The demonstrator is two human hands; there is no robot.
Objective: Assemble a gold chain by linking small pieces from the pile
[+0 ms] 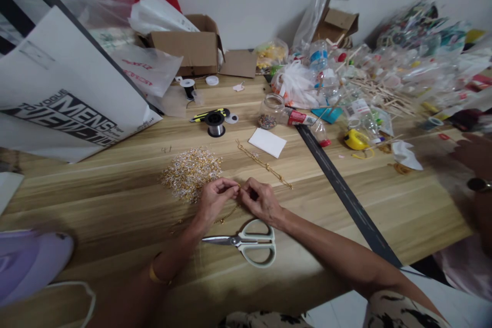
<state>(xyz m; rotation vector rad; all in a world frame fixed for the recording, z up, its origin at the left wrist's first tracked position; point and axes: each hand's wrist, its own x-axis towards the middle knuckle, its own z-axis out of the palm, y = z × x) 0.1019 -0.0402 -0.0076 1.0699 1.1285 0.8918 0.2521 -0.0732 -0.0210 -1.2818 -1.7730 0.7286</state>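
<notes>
My left hand [216, 199] and my right hand [262, 201] meet over the table, thumbs and fingers pinched together. Between their fingertips is a small gold-coloured bit of a thin gold chain [230, 213], which trails down onto the wood below; the exact part pinched is too small to make out. Left of my fingers lies a heap of small gold and clear pieces [191, 171]. Beyond my right hand, a second gold chain [265, 165] is stretched out on the table. Scissors with pale green handles [257, 244] lie nearest me, blades pointing left.
Behind the heap stand a wire spool [215, 124] and a jar of beads [271, 111], near a white card [267, 142]. A dark strip [346, 189] crosses the table. Bottles and sticks clutter the back right. Another person's hand [473, 155] is at far right.
</notes>
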